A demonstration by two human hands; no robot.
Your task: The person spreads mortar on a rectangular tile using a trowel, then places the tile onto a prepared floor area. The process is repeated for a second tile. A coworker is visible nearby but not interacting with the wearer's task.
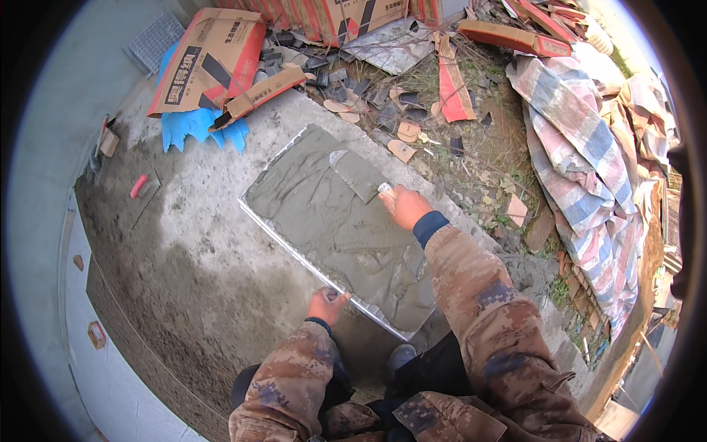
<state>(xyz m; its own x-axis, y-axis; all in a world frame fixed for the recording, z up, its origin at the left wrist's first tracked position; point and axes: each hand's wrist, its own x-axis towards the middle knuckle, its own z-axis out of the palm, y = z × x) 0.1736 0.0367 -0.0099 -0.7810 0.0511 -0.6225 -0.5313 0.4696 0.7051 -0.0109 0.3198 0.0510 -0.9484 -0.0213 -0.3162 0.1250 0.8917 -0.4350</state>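
Note:
A large rectangular tile (291, 254) with a pale edge lies before me, its top covered by wet grey mortar (324, 221) with ridges and smears. My right hand (406, 207) is wrapped round the light handle of a trowel (359, 175). The trowel's flat blade, smeared with mortar, rests on the coat near the tile's upper right part. At the near long edge, my left hand (328, 305) has its fingers curled and grips the tile's rim. The tile's face under the mortar is hidden.
A notched trowel with a red handle (138, 186) lies on the concrete floor to the left. Cardboard boxes (210, 62) and blue sheeting (193, 130) are at the far left. Broken tile pieces (353, 92) litter the ground beyond. A striped tarp (574, 147) is heaped at right.

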